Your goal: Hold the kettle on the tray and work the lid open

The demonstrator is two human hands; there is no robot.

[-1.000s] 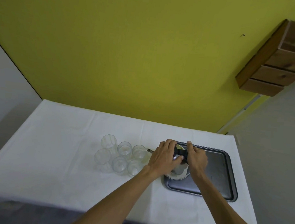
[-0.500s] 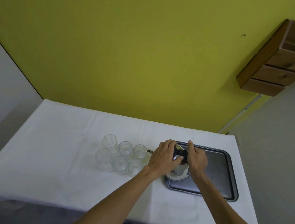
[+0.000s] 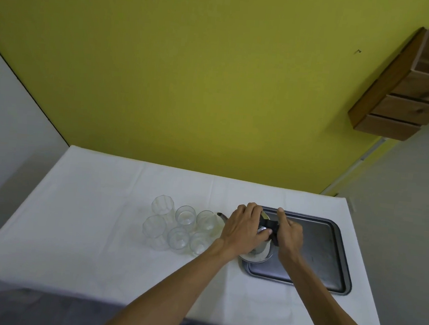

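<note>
A shiny metal kettle (image 3: pixel 258 253) with a black handle stands on the left end of a dark baking tray (image 3: pixel 325 249). My left hand (image 3: pixel 241 228) lies curled over the kettle's top and left side, hiding most of it. My right hand (image 3: pixel 289 233) grips the black handle from the right, index finger stretched forward. The thin spout (image 3: pixel 221 215) pokes out to the left, towards several clear glasses (image 3: pixel 185 215) grouped on the white tablecloth.
The table (image 3: pixel 86 216) with its white cloth stands against a yellow wall. A wooden shelf unit (image 3: pixel 409 88) hangs high on the wall at the right. Grey walls flank both sides.
Hardly anything differs: both hands stay on the kettle at the tray's left end, and the glasses have not moved.
</note>
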